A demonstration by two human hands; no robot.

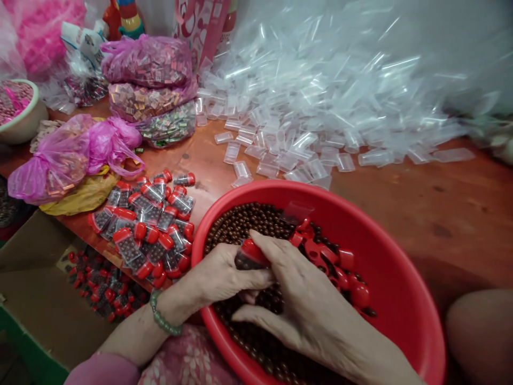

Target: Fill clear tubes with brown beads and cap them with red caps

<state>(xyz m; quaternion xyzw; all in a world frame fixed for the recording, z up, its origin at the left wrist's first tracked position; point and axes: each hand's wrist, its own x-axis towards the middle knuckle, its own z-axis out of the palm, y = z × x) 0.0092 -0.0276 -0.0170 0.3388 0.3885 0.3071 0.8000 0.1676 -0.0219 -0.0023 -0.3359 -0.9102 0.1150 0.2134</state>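
Note:
Over a red basin (385, 240), my left hand (216, 275) is closed around a small clear container (246, 261) with a red cap and dark contents. My right hand (308, 294) reaches across from the other side. Its fingertips press on the red cap while its thumb stays apart, low over the beads. Shiny brown beads (248, 219) fill the basin's left part, below both hands. Loose red caps (320, 254) lie along its middle, partly behind my right hand. A clear empty sleeve (298, 211) rests on the beads near the far rim.
Filled red-capped containers (152, 219) are heaped left of the basin. More lie in a cardboard box (28, 272) below the table edge. Clear plastic sleeves (288, 144) pile up at the back. Pink bags (148, 61) and a pale bowl (34, 109) stand at the left.

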